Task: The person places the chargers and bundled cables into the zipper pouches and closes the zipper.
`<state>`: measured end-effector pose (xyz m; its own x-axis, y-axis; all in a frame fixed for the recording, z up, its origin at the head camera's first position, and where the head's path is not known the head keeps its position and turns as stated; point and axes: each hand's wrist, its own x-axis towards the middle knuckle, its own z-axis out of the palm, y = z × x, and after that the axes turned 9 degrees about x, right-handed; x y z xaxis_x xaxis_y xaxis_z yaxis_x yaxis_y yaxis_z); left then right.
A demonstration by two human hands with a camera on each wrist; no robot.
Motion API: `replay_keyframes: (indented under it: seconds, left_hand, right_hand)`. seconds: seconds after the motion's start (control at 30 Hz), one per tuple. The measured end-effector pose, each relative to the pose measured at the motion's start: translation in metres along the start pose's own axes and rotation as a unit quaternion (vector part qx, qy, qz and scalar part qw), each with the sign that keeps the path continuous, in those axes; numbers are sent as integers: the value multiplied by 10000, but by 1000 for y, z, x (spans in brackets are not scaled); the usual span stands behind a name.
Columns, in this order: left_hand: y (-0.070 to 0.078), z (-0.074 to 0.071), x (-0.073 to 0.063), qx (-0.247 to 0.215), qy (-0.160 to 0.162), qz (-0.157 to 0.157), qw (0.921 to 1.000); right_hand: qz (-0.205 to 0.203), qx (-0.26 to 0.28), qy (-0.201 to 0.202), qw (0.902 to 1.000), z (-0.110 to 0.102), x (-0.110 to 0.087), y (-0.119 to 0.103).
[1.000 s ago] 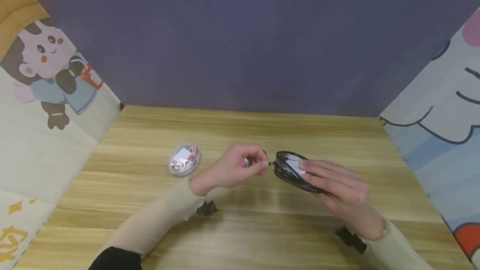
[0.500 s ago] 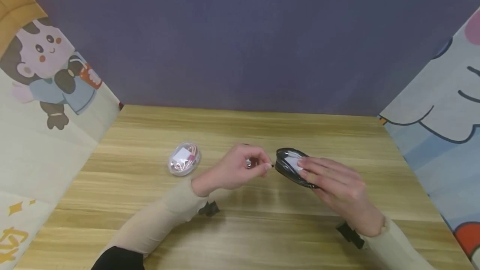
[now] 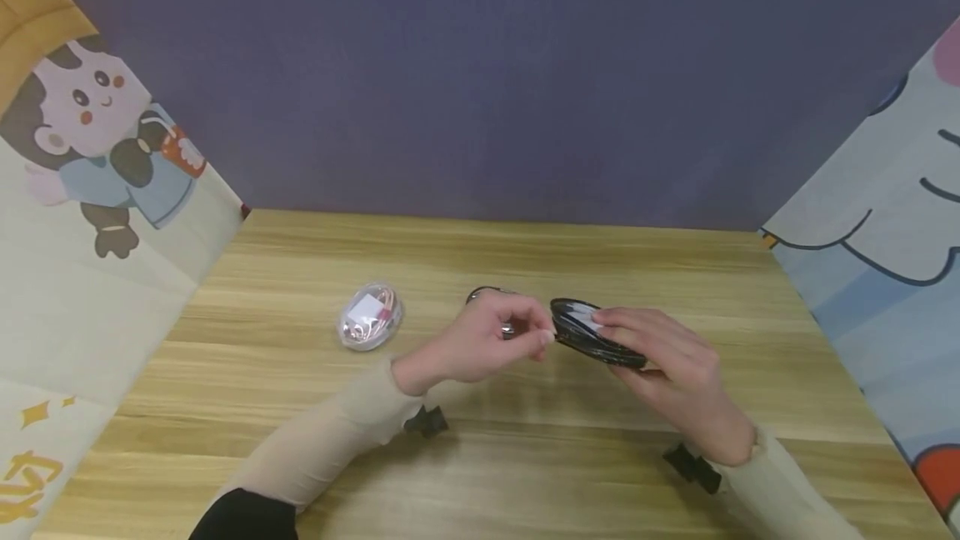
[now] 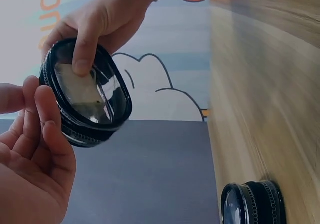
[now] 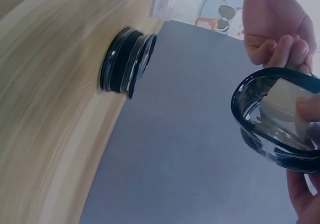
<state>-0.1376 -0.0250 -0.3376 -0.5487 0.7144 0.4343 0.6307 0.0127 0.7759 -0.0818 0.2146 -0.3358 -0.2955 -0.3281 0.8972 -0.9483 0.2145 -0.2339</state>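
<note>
My right hand [image 3: 678, 369] grips a small oval zip pouch [image 3: 576, 319] with clear faces and black edging, tilted above the table. Inside the pouch [image 4: 92, 97] shows a whitish item; its kind is unclear. At the pouch's left end, my left hand [image 3: 491, 340] pinches something tiny between thumb and forefinger, seemingly the zipper pull, mostly hidden by the fingertips. Behind the left hand a second black-edged pouch [image 5: 125, 62] stands on the table, partly covered in the head view. Farther left lies a clear oval pouch [image 3: 369, 317] with a white label and pinkish cable-like contents.
The wood-grain table [image 3: 480, 473] meets a dark blue-grey panel [image 3: 480, 82] at the back. Cartoon-printed panels [image 3: 885, 273] flank it on both sides. A dark wrist camera [image 3: 426, 422] sits beneath each wrist.
Both hands have shifted slightly; the left moved a little right, close against the pouch's end, and the right tilted the pouch flatter. More of the second black pouch shows behind the left hand.
</note>
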Motion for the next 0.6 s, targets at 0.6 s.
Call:
replay_keyframes:
  seconds: [0.6]
  left_hand:
    - [-1, -10, -4, -467, -239, -486, 9974]
  right_hand:
    - [24, 2249, 1273, 9660, 12, 7, -8]
